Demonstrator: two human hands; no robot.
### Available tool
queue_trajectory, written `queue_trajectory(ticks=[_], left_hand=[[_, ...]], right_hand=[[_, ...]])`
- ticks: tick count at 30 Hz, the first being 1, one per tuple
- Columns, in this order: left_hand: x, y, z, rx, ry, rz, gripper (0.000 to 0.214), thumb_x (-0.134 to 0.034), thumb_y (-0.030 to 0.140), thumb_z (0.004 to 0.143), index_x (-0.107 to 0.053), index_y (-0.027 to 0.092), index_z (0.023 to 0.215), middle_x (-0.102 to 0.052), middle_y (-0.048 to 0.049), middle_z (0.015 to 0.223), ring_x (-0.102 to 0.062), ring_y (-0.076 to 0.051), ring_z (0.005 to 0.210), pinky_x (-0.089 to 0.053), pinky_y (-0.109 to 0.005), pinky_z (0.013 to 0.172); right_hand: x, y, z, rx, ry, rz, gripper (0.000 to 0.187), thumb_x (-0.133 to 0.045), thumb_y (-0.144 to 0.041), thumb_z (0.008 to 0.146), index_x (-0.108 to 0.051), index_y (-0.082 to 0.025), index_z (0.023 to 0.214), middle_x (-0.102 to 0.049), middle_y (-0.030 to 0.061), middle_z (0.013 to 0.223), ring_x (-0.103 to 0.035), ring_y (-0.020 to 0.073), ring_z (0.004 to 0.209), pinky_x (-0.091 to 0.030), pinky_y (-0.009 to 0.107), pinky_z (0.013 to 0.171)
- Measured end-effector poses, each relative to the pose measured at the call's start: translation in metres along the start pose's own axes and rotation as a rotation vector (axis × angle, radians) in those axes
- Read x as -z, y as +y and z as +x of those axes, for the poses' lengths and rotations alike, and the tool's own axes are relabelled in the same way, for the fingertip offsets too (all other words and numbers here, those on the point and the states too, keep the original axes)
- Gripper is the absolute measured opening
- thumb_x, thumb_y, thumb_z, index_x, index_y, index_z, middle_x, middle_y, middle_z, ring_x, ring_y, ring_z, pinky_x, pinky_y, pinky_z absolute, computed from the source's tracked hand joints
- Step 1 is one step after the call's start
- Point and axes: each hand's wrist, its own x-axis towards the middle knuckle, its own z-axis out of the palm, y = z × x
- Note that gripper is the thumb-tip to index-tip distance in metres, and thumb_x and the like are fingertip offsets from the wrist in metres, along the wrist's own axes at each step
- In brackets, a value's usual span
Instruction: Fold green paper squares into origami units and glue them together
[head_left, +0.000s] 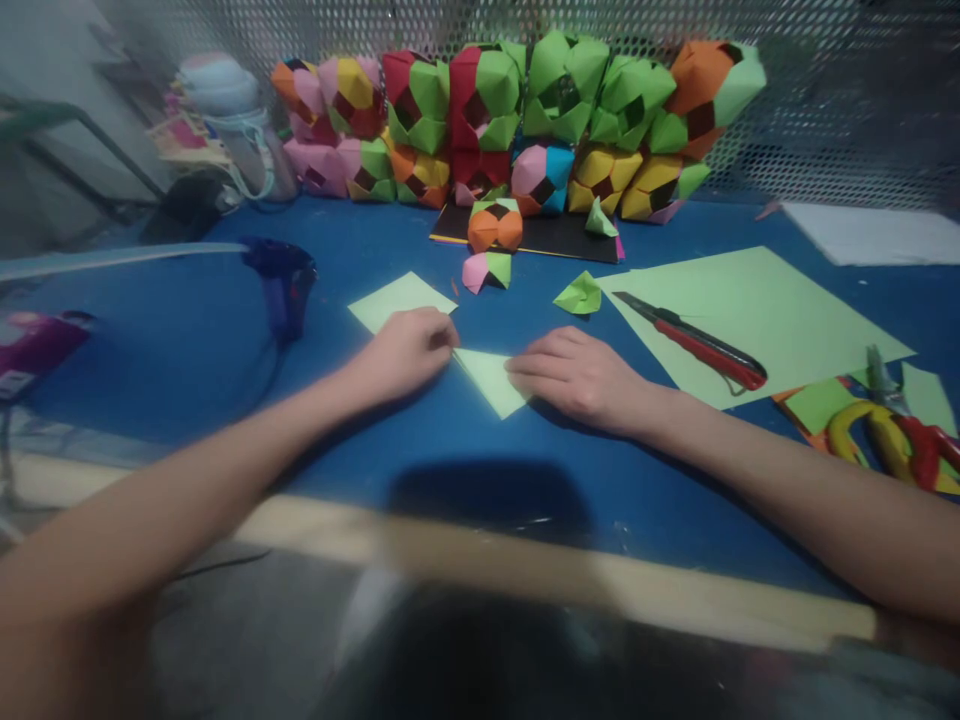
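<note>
A light green paper sheet (491, 378), folded into a triangle, lies on the blue table with its point towards me. My left hand (412, 350) has its fingers curled in a pinch at the paper's left corner. Over the right corner rests my right hand (581, 375), fingers together and gripping the edge; its thumb is hidden. Just behind my left hand lies a flat light green square (405, 298). A small folded green paper piece (580, 293) sits beyond my right hand.
A red utility knife (697, 345) lies on a large green sheet (780, 310). Yellow-and-red handled tools (885, 435) lie at right. Blue glue gun (281, 280) stands left. Stacked paper balls (566, 85) line the back by black sheets (551, 235). The table's front edge (525, 560) is pale.
</note>
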Motion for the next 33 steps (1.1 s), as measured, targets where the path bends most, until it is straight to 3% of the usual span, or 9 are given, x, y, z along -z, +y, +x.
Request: queue_trajectory(ticks=[22,26,29,33], left_hand=[[0.003,-0.004,0.002,0.03,0.041,0.049,0.022,-0.045,0.013,0.07,-0.065,0.013,0.079,-0.063,-0.0058,0.081,-0.055,-0.016,0.073,-0.045,-0.031,0.075],[0.001,0.005,0.002,0.052,0.108,-0.058,0.025,-0.043,0.027,0.081,-0.064,0.014,0.077,-0.062,-0.0046,0.08,-0.054,-0.016,0.073,-0.044,-0.031,0.074],[-0.006,0.01,0.002,-0.004,0.097,-0.112,0.03,-0.047,0.038,0.083,-0.065,0.015,0.076,-0.058,-0.0036,0.075,-0.052,-0.015,0.072,-0.043,-0.031,0.073],[-0.016,0.007,0.004,-0.072,0.073,-0.077,0.019,-0.051,0.024,0.079,-0.066,0.013,0.074,-0.055,-0.0035,0.073,-0.052,-0.015,0.073,-0.042,-0.031,0.074]], right_hand=[[0.002,0.002,0.004,0.066,-0.02,-0.03,0.03,-0.036,-0.012,0.095,-0.065,-0.012,0.092,-0.07,0.008,0.101,-0.056,0.0175,0.089,-0.042,0.032,0.077],[0.002,0.002,0.003,0.067,-0.033,-0.041,0.029,-0.036,-0.011,0.095,-0.065,-0.011,0.093,-0.07,0.0085,0.102,-0.055,0.0172,0.088,-0.041,0.032,0.076],[0.002,0.002,0.004,0.07,-0.031,-0.05,0.031,-0.034,-0.011,0.095,-0.065,-0.011,0.092,-0.07,0.0087,0.101,-0.055,0.0174,0.087,-0.04,0.032,0.076],[0.002,0.001,0.004,0.074,-0.008,-0.058,0.03,-0.036,-0.011,0.094,-0.065,-0.01,0.091,-0.07,0.0083,0.099,-0.055,0.0178,0.086,-0.041,0.031,0.076]])
